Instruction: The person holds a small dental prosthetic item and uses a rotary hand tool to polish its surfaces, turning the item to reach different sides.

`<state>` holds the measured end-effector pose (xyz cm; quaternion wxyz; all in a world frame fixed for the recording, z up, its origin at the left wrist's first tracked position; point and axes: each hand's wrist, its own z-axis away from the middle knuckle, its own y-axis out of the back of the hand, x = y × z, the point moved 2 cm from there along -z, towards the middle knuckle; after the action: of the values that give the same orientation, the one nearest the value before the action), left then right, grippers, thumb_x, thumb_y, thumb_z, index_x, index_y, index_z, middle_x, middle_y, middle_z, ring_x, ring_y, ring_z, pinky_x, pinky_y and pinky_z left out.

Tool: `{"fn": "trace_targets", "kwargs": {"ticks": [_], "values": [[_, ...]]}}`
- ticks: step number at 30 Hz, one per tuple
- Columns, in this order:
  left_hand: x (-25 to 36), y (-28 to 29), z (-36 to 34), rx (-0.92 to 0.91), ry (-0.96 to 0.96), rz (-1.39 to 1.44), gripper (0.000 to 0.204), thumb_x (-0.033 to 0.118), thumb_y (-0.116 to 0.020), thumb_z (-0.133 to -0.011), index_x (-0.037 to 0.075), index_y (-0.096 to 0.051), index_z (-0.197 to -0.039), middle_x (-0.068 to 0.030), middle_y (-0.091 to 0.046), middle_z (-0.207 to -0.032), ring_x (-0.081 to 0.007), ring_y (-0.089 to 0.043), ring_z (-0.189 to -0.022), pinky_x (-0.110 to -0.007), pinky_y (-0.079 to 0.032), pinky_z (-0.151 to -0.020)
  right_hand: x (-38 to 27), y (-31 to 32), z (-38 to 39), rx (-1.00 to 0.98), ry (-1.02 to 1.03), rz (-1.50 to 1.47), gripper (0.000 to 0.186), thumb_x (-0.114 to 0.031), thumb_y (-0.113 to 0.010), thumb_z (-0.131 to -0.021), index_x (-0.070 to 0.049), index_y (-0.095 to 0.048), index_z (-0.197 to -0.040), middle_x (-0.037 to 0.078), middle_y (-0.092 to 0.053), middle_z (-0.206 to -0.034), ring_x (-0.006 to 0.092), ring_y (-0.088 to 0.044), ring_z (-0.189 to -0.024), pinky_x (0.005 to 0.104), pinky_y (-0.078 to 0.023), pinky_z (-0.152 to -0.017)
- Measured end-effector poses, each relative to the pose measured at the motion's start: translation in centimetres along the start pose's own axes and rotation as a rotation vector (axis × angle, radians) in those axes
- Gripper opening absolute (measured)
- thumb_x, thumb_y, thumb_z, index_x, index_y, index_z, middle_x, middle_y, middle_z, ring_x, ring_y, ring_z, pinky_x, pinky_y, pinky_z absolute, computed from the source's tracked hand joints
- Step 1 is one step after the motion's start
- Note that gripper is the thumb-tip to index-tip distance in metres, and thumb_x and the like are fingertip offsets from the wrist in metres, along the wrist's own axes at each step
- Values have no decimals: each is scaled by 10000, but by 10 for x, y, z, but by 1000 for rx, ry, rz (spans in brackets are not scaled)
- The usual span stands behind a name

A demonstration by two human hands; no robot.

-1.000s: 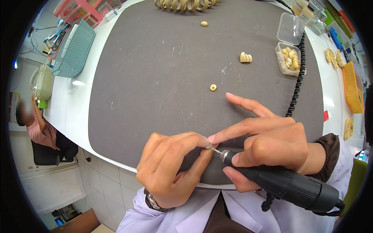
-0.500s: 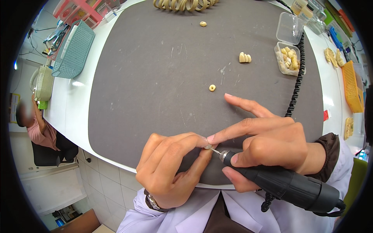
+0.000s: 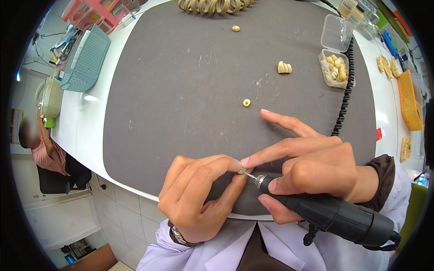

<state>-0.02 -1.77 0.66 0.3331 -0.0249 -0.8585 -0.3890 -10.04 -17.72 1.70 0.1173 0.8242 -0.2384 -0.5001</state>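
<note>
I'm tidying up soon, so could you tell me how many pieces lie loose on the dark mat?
3: a small ring-shaped piece mid-mat, a cream tooth-like cluster near the clear box, and one small piece near the far edge. The hands may hide others.

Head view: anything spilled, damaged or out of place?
Nothing spilled. The grey mat shows pale scratches and dust smears near its middle, and three small tooth-like pieces lie loose on it, outside the open clear box.

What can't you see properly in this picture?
- The tiny piece pinched in the left hand: its fingertips cover it in the head view.
- The tip of the black handheld grinder in the right hand: too thin and hidden between fingers.
- The row of tan rings: cut off by the top edge.
- The small pieces in the clear box: too small to tell apart.
</note>
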Motion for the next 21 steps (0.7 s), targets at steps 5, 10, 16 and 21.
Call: {"fn": "trace_targets", "kwargs": {"ticks": [5, 10, 16, 21], "values": [[0, 0, 0, 2, -2, -1, 258, -7, -839, -633, 63, -718, -849, -25, -732, -798, -140, -635, -665, -259, -401, -567, 1, -1, 1, 9, 5, -4, 186, -29, -790, -738, -84, -615, -706, -22, -510, -483, 286, -744, -949, 685, -355, -1063], [0, 0, 0, 3, 5, -2, 261, -9, -839, -629, 63, -718, -849, -26, -731, -797, -143, -636, -665, -260, -403, -569, 2, -1, 2, 19, 16, -1, 188, -29, -792, -735, -85, -615, -707, -24, -506, -483, 283, -745, -943, 688, -355, -1060], [0, -1, 0, 6, 0, 1, 263, -13, -835, -626, 62, -719, -850, -28, -731, -797, -147, -639, -667, -265, -406, -572, 1, -1, 1, 9, 11, 1, 186, -30, -790, -739, -85, -616, -706, -25, -492, -487, 281, -745, -941, 686, -356, -1060], [1, 0, -1, 4, 4, 8, 260, -13, -833, -629, 66, -716, -848, -25, -730, -796, -144, -640, -668, -262, -404, -577, 0, -1, 2, 17, 10, 4, 180, -31, -788, -743, -83, -619, -709, -20, -491, -488, 282, -744, -942, 686, -357, -1060]]}}
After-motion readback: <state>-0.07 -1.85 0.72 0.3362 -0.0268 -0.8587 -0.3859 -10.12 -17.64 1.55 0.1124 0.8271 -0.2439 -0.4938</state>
